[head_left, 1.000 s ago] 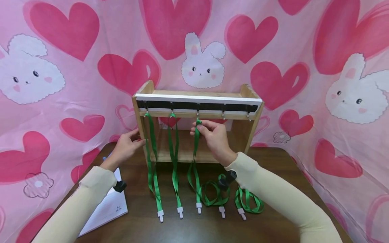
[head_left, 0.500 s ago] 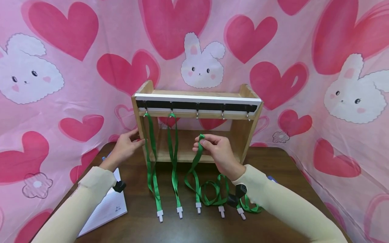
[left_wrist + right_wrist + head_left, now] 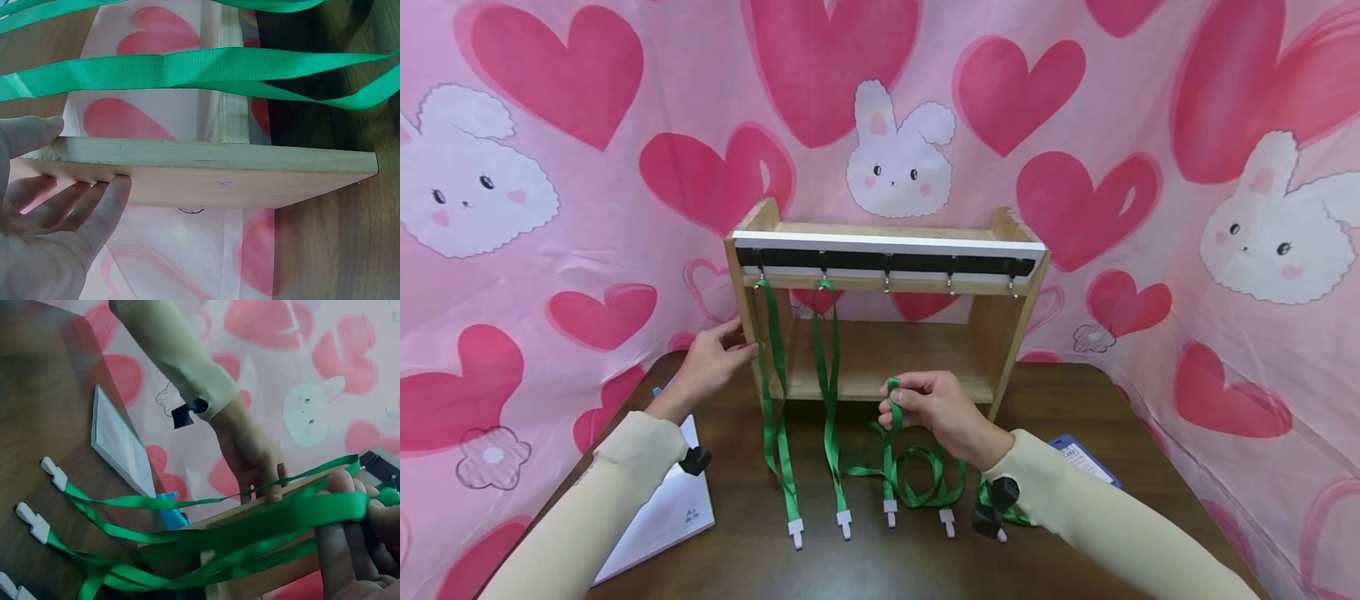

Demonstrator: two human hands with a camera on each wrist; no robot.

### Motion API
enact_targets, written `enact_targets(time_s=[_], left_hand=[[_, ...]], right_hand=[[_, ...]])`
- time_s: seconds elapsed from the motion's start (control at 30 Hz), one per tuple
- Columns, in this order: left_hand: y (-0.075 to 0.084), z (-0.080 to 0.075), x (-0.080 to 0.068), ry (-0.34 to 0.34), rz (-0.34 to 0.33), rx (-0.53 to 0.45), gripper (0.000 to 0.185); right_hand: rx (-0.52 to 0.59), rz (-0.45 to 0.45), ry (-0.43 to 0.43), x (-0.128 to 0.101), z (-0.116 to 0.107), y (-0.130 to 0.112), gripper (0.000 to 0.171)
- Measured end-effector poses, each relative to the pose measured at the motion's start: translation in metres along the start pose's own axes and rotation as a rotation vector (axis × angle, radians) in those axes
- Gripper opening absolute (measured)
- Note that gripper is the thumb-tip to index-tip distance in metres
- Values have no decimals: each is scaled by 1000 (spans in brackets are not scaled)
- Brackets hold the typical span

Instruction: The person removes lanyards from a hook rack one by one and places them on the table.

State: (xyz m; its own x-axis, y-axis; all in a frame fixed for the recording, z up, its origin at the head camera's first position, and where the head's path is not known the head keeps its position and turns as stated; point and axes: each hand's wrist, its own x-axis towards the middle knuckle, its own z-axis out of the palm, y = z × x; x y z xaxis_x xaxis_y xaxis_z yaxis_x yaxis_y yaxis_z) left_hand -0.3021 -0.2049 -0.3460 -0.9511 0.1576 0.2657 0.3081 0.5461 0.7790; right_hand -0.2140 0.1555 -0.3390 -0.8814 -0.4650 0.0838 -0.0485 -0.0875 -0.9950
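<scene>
The right hand [image 3: 936, 408] was curled round the looped top of a green lanyard [image 3: 889, 454], pinching the strap between thumb and fingers just in front of the wooden rack [image 3: 1000, 333], low near its bottom shelf. The rest of that lanyard trailed down onto the table [image 3: 865, 567], its white clip lying near the table's front edge. In the right wrist view the strap [image 3: 300, 515] ran flat across the fingers [image 3: 337, 550] of that hand.

The left hand [image 3: 711, 362] rested against the left side panel of the rack, fingers straight and relaxed, thumb on the panel's front edge and holding nothing; the left wrist view showed the fingers [image 3: 94, 206] lying along the board.

Two more lanyards [image 3: 775, 392] hung from the two leftmost hooks on the black rail [image 3: 925, 264], their clips reaching the table. Further lanyards [image 3: 936, 475] lay coiled on the table under the right wrist. A white notebook [image 3: 662, 517] lay at the table's left edge, and a blue card [image 3: 1086, 458] lay toward its right edge.
</scene>
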Motion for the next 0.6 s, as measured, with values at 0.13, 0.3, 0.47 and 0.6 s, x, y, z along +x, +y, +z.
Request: enact_targets(time_s=[0.13, 0.3, 0.47, 0.6], left_hand=[[1, 0, 0, -6, -6, -3, 68], [0, -1, -1, -1, 4, 3, 68], [0, -2, -1, 1, 10, 1, 67], [1, -1, -1, -7, -3, -1, 68]], right_hand=[[-11, 15, -31, -4, -5, 7, 21], [-90, 11, -17, -3, -11, 15, 26], [-229, -19, 64, 6, -17, 28, 27], [-315, -64, 154, 15, -18, 48, 25]])
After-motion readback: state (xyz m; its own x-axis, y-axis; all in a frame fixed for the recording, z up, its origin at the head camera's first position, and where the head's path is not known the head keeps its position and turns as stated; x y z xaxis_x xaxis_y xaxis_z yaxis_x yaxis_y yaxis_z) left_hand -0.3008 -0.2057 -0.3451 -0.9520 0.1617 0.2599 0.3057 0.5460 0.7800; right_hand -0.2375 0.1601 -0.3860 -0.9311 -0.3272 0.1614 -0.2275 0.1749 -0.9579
